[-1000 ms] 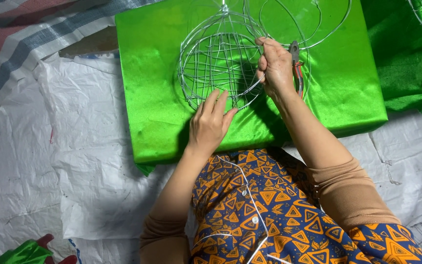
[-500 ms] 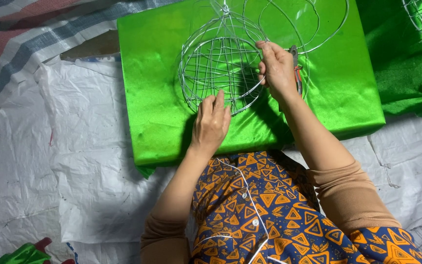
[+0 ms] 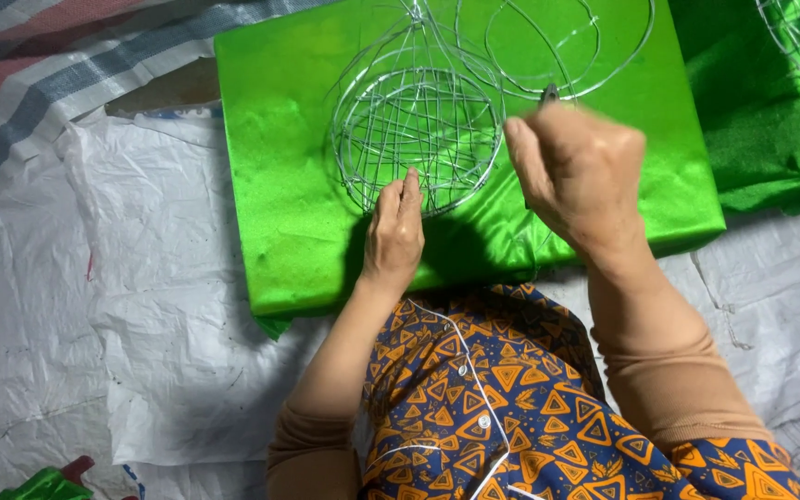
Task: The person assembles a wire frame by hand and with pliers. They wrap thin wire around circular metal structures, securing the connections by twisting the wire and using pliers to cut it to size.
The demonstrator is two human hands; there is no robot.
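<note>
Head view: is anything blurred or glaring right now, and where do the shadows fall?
Head view: the right hand is smeared by motion blur, so the dark tool tip above it is hard to read; the left hand and wire frame are sharp; the green satin block shows soft sheen, no hard glare; a shadow lies beneath the left hand on the block's near edge.

Work surface: my block [image 3: 298, 204], wrapped in shiny green cloth, sat on white plastic sheeting [image 3: 94, 306].
On the block: a round wire frame [image 3: 418, 130] with loose wire loops [image 3: 548, 46] beside it.
Upper left: a striped tarp [image 3: 39, 65] edged the sheeting.
</note>
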